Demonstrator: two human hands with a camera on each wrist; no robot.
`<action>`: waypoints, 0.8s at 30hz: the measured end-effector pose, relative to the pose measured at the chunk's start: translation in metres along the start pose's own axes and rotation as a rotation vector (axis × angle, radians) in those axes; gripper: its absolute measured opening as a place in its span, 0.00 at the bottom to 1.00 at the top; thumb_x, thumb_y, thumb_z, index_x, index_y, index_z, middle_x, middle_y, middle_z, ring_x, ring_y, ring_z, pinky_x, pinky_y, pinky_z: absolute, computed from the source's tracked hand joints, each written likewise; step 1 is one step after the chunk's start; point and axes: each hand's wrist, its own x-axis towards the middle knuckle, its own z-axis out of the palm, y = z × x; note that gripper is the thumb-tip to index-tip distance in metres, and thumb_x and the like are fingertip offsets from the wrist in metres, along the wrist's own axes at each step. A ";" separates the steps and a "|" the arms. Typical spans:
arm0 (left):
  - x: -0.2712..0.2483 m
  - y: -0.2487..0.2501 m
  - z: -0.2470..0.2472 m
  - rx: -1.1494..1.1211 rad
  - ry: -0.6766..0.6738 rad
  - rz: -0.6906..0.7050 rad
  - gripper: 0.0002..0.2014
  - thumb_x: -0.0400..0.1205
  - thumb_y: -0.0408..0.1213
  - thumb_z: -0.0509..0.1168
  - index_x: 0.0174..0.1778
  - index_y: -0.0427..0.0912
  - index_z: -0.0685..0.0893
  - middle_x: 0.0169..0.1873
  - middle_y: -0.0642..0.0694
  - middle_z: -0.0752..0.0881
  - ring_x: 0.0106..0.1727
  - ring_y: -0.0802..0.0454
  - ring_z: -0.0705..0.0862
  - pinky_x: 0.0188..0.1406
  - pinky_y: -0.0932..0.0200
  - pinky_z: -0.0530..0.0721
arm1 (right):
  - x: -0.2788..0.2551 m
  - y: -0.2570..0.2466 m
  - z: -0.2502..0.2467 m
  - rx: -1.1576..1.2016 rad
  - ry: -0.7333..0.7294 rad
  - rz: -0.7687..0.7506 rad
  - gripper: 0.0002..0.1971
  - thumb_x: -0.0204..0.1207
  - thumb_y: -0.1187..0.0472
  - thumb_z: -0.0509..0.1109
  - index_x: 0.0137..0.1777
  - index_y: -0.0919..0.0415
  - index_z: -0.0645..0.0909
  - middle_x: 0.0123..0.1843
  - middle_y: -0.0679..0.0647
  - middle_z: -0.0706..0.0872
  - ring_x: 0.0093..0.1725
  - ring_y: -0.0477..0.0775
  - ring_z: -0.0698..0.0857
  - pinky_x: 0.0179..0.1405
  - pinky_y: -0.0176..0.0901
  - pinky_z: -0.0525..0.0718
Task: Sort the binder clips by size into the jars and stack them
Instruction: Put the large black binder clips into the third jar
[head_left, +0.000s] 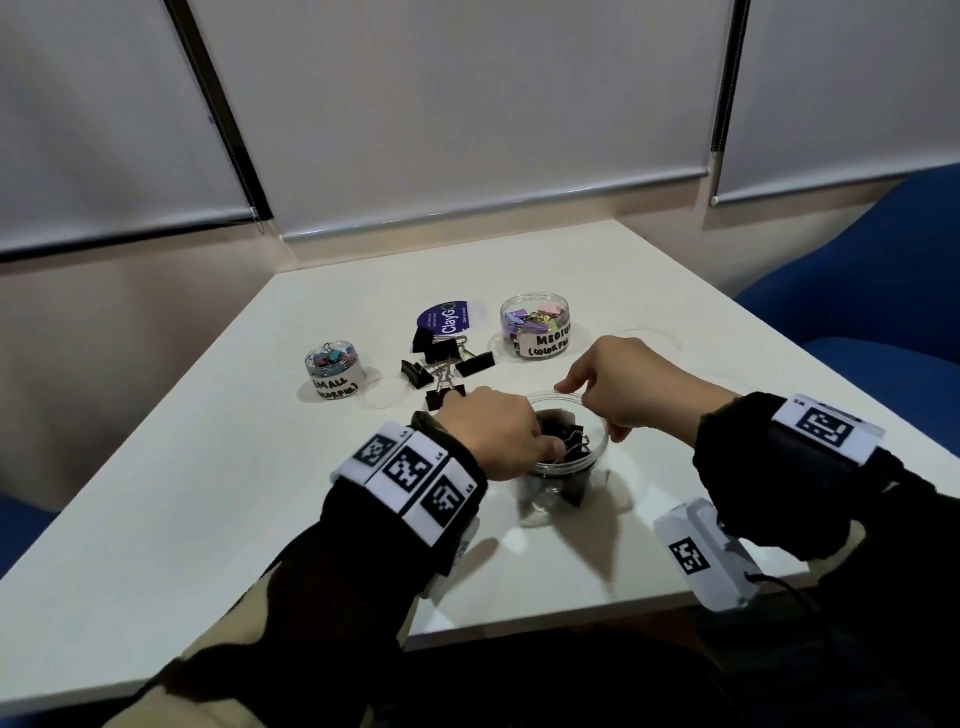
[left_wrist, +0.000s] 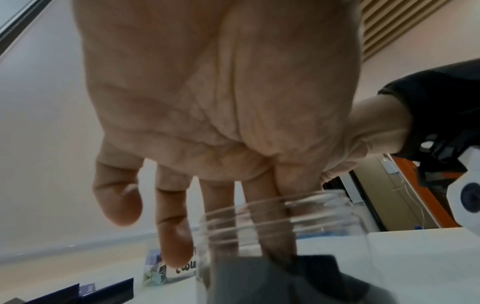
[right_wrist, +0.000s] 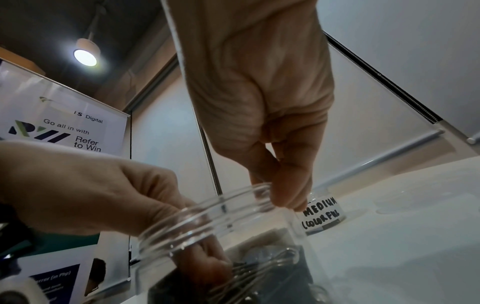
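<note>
A clear jar (head_left: 597, 457) near the table's front holds several large black binder clips. My left hand (head_left: 550, 449) reaches down into it, thumb and fingers pinching a black binder clip (head_left: 574, 441) by its wire handles; the left wrist view shows the fingers (left_wrist: 275, 232) inside the jar (left_wrist: 259, 218) on the dark clip (left_wrist: 285, 273). My right hand (head_left: 597, 400) pinches the jar's far rim; in the right wrist view its fingertips (right_wrist: 288, 197) sit on the rim (right_wrist: 207, 222). More loose black clips (head_left: 441, 364) lie behind the jar.
A small jar (head_left: 332, 371) of colourful clips stands at the back left, a "medium colourful" jar (head_left: 535, 325) at the back right. A purple card (head_left: 447, 319) lies between them. Clear lids (head_left: 384, 397) (head_left: 649, 338) lie on the table. Blue chairs (head_left: 883, 291) stand to the right.
</note>
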 end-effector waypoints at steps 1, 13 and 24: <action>0.000 0.002 0.000 0.019 -0.006 -0.008 0.23 0.84 0.60 0.57 0.31 0.45 0.74 0.32 0.49 0.75 0.47 0.47 0.73 0.49 0.52 0.67 | -0.001 0.000 0.001 -0.005 0.003 0.004 0.25 0.73 0.75 0.56 0.61 0.54 0.85 0.30 0.51 0.77 0.24 0.56 0.86 0.27 0.34 0.82; 0.027 -0.065 -0.009 -0.505 0.374 -0.050 0.13 0.85 0.45 0.62 0.53 0.45 0.90 0.49 0.46 0.90 0.47 0.53 0.86 0.44 0.66 0.79 | -0.015 -0.009 0.009 -0.091 0.050 -0.012 0.20 0.77 0.71 0.62 0.66 0.58 0.83 0.51 0.58 0.86 0.20 0.52 0.80 0.32 0.42 0.85; 0.069 -0.080 0.017 -0.126 0.099 -0.131 0.18 0.83 0.41 0.64 0.68 0.42 0.78 0.63 0.42 0.83 0.63 0.45 0.80 0.52 0.61 0.74 | -0.016 -0.008 0.010 -0.082 0.054 -0.021 0.21 0.78 0.71 0.61 0.68 0.58 0.81 0.62 0.61 0.83 0.20 0.53 0.80 0.31 0.45 0.87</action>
